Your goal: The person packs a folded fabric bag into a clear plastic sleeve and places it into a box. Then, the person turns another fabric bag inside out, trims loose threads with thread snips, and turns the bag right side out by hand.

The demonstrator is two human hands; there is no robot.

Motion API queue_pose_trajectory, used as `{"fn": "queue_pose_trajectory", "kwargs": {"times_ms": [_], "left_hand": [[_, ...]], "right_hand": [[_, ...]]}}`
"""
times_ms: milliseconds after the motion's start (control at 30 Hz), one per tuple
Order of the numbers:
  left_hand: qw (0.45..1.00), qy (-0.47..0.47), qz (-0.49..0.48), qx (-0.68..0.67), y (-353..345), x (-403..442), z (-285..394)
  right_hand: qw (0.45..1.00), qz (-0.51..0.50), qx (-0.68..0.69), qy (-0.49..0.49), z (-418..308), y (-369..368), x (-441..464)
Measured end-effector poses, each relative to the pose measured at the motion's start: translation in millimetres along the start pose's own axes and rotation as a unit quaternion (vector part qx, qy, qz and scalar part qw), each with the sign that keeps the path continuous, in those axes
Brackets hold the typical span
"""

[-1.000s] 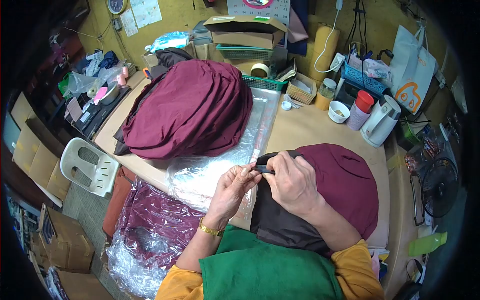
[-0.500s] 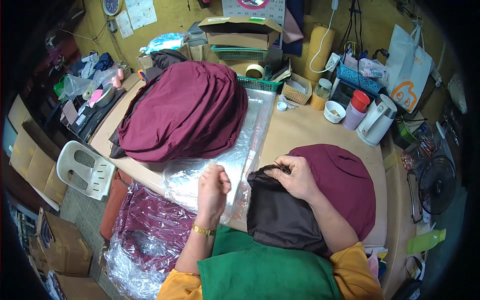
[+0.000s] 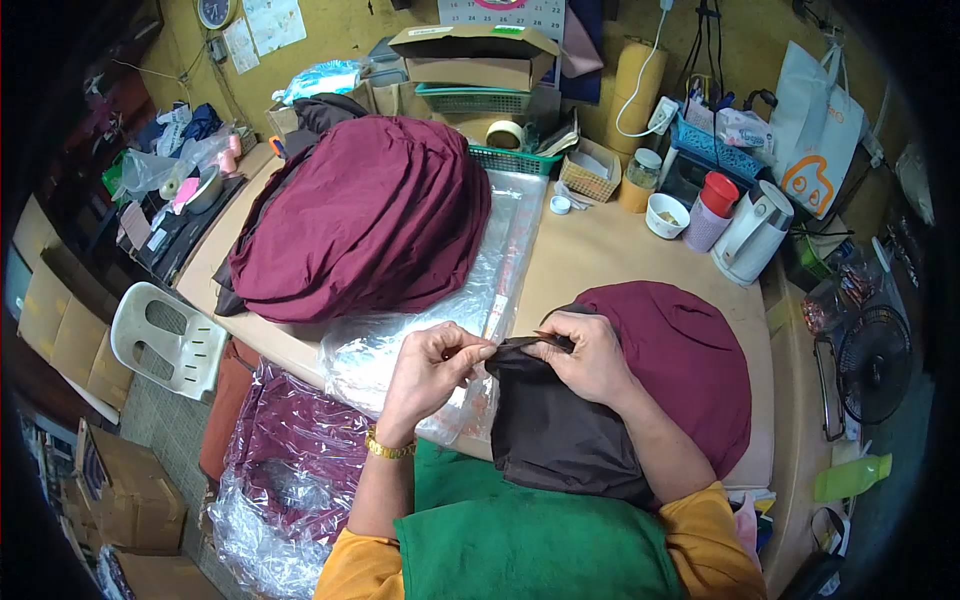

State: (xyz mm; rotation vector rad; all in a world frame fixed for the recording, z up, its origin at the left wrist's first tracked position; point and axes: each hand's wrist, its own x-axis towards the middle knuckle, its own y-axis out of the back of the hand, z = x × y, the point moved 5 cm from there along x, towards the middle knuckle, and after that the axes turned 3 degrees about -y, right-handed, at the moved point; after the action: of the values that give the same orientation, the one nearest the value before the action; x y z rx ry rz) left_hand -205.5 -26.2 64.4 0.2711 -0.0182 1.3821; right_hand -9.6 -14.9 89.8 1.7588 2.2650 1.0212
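A dark brown cloth point(image 3: 560, 430) hangs over the near table edge in front of me, against the green apron point(image 3: 540, 540). My left hand point(image 3: 440, 365) pinches its upper left corner between thumb and fingertips. A little to the right, my right hand point(image 3: 580, 355) grips the top edge of the same cloth. A small dark, narrow shape shows at the right fingertips; whether it is a fold or a tool I cannot tell. The brown cloth adjoins a maroon fabric piece point(image 3: 690, 370), which lies rounded on the table under and beyond my right forearm.
A large pile of maroon fabric point(image 3: 360, 220) lies at the table's left, beside clear plastic bags point(image 3: 510, 230). Bagged maroon fabric point(image 3: 290, 470) sits below at left. Along the back stand a basket point(image 3: 590, 170), a jar point(image 3: 640, 180), a white bowl point(image 3: 667, 215) and a kettle point(image 3: 752, 235).
My left hand has moved right and slightly up from above the plastic, and now pinches the brown cloth's corner. My right hand keeps its grip on the cloth. The view has shifted slightly.
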Motion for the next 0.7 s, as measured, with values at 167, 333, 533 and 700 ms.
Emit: {"fn": "queue_pose_trajectory", "kwargs": {"times_ms": [167, 333, 533, 700], "left_hand": [[0.982, 0.025, -0.014, -0.188, -6, -3, -14], [0.888, 0.033, 0.008, -0.458, -21, -2, -23], [0.885, 0.023, 0.012, -0.465, -26, -3, -24], [0.894, 0.007, 0.025, -0.447, -29, -4, -24]], "right_hand": [[0.998, -0.035, -0.004, -0.057, -2, -5, 1], [0.971, 0.148, -0.154, 0.11, -35, 7, -11], [0.896, 0.204, -0.273, 0.283, -61, -2, -18], [0.895, 0.185, -0.293, 0.28, -59, -7, -15]]}}
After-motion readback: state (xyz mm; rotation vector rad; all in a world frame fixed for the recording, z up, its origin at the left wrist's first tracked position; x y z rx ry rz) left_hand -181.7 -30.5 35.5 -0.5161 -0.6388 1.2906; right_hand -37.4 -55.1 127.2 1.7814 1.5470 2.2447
